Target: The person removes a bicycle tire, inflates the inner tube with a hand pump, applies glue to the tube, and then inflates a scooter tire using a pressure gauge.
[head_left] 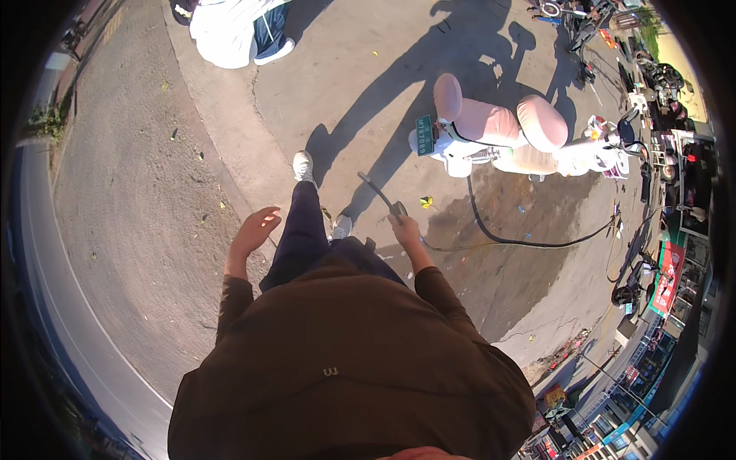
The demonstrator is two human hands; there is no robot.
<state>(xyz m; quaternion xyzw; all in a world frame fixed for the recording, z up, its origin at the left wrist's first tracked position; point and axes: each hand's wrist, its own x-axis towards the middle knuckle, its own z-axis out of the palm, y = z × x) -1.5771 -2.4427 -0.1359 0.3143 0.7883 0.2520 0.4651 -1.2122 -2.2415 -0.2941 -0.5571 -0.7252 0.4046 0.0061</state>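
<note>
The right hand's [405, 228] fingers grasp a dark, slender, tube-shaped wand [376, 189] held over the ground, its long axis slanting forward-left, tip away from the person. The left hand [258, 228], loosely curled, grips nothing. Sunlit grey concrete pavement [337, 92], dark-patched, carries a white scooter [529, 157] with pink padded seats, ahead right.

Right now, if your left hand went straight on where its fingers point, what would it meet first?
The left hand would likely meet the dark trouser leg, though depth is unclear from this view.
</note>
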